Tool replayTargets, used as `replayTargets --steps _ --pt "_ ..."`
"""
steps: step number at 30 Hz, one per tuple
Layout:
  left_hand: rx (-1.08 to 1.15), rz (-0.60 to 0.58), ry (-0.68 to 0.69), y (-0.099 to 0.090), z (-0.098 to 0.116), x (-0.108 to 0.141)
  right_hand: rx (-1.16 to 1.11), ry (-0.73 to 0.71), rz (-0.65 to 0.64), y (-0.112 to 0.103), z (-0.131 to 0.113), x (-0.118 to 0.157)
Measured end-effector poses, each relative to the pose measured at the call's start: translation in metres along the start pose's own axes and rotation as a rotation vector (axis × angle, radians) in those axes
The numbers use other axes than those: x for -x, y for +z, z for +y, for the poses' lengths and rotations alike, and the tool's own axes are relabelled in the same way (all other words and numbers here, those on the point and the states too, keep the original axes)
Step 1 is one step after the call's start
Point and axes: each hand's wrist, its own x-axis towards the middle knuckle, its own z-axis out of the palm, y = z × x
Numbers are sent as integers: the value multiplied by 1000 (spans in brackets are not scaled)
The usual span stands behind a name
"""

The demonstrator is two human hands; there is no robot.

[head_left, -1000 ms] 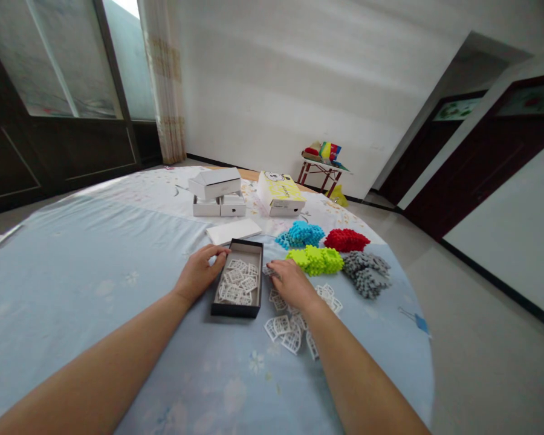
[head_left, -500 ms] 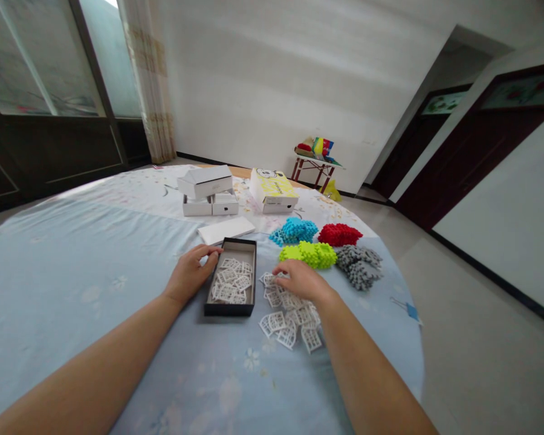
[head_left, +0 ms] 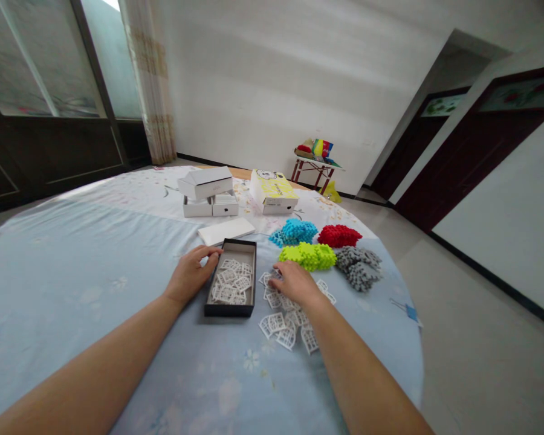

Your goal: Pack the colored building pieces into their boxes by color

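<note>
My left hand (head_left: 193, 273) is at the left wall of a shallow black box (head_left: 229, 310), its fingertips holding the rim near the far corner. White lattice pieces, shaped like small arched windows (head_left: 231, 284), lie in a loose heap inside the box. To the right of the box, my right hand (head_left: 295, 283) reaches down onto a spread pile of the same white window pieces (head_left: 286, 332). Its thumb and fingers are bent and apart, touching the pile. The hand and forearm cover part of this pile.
Beyond my right hand lie piles of blue (head_left: 299, 229), red (head_left: 340, 235), lime green (head_left: 315, 257) and grey (head_left: 360, 267) knobbly pieces. Farther back are stacked white boxes (head_left: 206, 183), a flat white lid (head_left: 226, 231) and a yellow-and-white box (head_left: 274, 192). A blue clip (head_left: 411, 312) grips the tablecloth's right edge.
My right hand has shifted slightly left and lower over the pile, uncovering some white pieces to the right of its wrist. My left hand and the black box have stayed put.
</note>
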Motion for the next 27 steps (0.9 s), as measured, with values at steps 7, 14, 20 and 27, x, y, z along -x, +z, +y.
replayTargets --steps 7,14,20,27 --pt "-1 9 -3 0 1 0 -138 -57 -40 4 4 -5" --pt "-10 15 25 1 -3 0 -296 -145 -37 -12 -2 -1" --pt "1 7 33 0 -1 0 -524 -131 294 -41 -11 5" --pt "2 6 28 3 -6 0 -514 -190 272 -48 -46 2"
